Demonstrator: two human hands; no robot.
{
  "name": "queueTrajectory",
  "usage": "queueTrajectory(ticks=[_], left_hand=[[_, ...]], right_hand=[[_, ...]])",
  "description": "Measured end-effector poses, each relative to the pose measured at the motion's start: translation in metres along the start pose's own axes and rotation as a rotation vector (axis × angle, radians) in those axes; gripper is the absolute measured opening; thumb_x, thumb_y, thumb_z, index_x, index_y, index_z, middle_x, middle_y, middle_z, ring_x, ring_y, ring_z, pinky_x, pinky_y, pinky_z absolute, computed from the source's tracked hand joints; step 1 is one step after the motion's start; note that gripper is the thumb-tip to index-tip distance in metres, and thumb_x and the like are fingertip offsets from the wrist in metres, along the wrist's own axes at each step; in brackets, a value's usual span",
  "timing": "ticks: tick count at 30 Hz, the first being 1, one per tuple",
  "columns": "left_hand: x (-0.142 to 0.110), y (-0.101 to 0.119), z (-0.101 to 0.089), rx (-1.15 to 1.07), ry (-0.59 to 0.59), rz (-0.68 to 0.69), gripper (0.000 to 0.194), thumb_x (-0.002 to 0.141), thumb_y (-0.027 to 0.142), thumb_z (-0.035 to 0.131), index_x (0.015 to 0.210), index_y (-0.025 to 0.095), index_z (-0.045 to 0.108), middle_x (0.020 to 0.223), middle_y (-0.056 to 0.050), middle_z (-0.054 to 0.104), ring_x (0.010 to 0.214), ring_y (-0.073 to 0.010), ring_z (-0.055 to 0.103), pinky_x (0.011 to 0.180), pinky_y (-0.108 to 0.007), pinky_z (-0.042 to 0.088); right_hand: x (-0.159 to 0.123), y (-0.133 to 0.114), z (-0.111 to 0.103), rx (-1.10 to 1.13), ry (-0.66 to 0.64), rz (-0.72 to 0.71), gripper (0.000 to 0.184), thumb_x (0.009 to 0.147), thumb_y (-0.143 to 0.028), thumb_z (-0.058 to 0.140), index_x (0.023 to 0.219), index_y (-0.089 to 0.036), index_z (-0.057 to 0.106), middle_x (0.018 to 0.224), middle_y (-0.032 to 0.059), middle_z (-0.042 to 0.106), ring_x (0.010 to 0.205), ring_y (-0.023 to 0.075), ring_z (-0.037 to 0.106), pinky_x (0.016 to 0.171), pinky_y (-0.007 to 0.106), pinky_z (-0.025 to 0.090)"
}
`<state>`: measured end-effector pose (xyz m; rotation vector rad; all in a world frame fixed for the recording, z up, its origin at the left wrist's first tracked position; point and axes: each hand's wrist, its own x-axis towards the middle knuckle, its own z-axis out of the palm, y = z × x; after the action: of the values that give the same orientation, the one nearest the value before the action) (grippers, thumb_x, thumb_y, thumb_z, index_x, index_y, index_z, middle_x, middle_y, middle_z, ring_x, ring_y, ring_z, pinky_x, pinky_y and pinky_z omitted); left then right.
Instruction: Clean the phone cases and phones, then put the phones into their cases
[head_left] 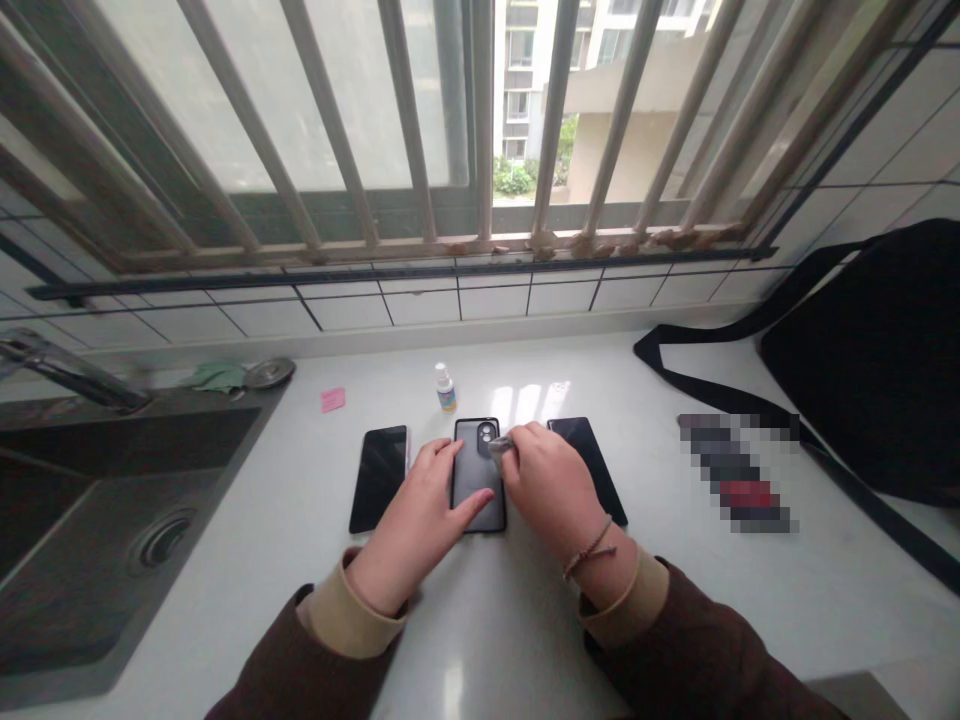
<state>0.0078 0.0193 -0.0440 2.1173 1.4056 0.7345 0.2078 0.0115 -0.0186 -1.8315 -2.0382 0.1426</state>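
Note:
Three dark phones lie side by side on a white counter. The middle phone lies back up, its camera ring at the far end. My left hand rests flat on its left edge, fingers stretched over the case. My right hand is closed on a small grey cloth, pressed on the phone near the camera. The left phone and the right phone lie screen up; the right one is partly hidden by my right hand.
A small spray bottle stands behind the phones, a pink note to its left. A dark sink with a tap fills the left. A black bag with a long strap sits at the right, beside a blurred-out object.

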Motion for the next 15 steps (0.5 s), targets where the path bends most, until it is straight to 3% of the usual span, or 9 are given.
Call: queueTrajectory(ticks=[4,7,10,13,15], left_hand=[[-0.006,0.009,-0.001,0.113,-0.064,0.117,0.094,0.071,0.044,0.099,0.151,0.019,0.057,0.162,-0.023,0.049,0.153,-0.0426,0.046,0.126,-0.063,0.041],[-0.011,0.029,0.005,0.209,-0.067,0.273,0.096,0.07,0.046,0.099,0.151,0.02,0.056,0.164,-0.023,0.048,0.158,-0.0447,0.039,0.13,-0.07,0.032],[-0.014,0.056,0.022,0.28,-0.104,0.393,0.095,0.076,0.054,0.094,0.152,0.014,0.054,0.16,-0.026,0.054,0.154,-0.0434,0.045,0.13,-0.066,0.035],[-0.012,0.076,0.047,0.314,-0.169,0.432,0.098,0.076,0.057,0.092,0.15,0.005,0.054,0.155,-0.03,0.058,0.148,-0.044,0.052,0.126,-0.058,0.043],[-0.008,0.082,0.061,0.322,-0.198,0.431,0.091,0.074,0.054,0.094,0.142,0.005,0.06,0.146,-0.028,0.064,0.141,-0.0429,0.058,0.123,-0.056,0.047]], right_hand=[[0.016,0.032,-0.016,-0.079,0.055,0.11,0.021,0.098,-0.02,0.056,0.088,-0.017,0.074,0.1,0.0125,0.073,0.097,0.0262,0.066,0.089,0.034,0.048],[0.025,0.06,-0.019,-0.166,0.02,0.212,0.027,0.098,-0.021,0.054,0.088,-0.016,0.078,0.107,0.0152,0.075,0.104,0.0277,0.067,0.092,0.034,0.048],[0.03,0.079,-0.015,-0.21,-0.014,0.251,0.031,0.099,-0.021,0.05,0.095,-0.014,0.08,0.11,0.017,0.077,0.104,0.0282,0.069,0.091,0.034,0.049],[0.032,0.085,-0.01,-0.221,-0.034,0.236,0.032,0.1,-0.02,0.05,0.094,-0.012,0.08,0.102,0.0184,0.077,0.1,0.0293,0.071,0.088,0.035,0.05],[0.032,0.086,-0.008,-0.22,-0.043,0.219,0.03,0.099,-0.019,0.053,0.091,-0.014,0.08,0.1,0.0185,0.078,0.1,0.0303,0.071,0.088,0.036,0.05]])
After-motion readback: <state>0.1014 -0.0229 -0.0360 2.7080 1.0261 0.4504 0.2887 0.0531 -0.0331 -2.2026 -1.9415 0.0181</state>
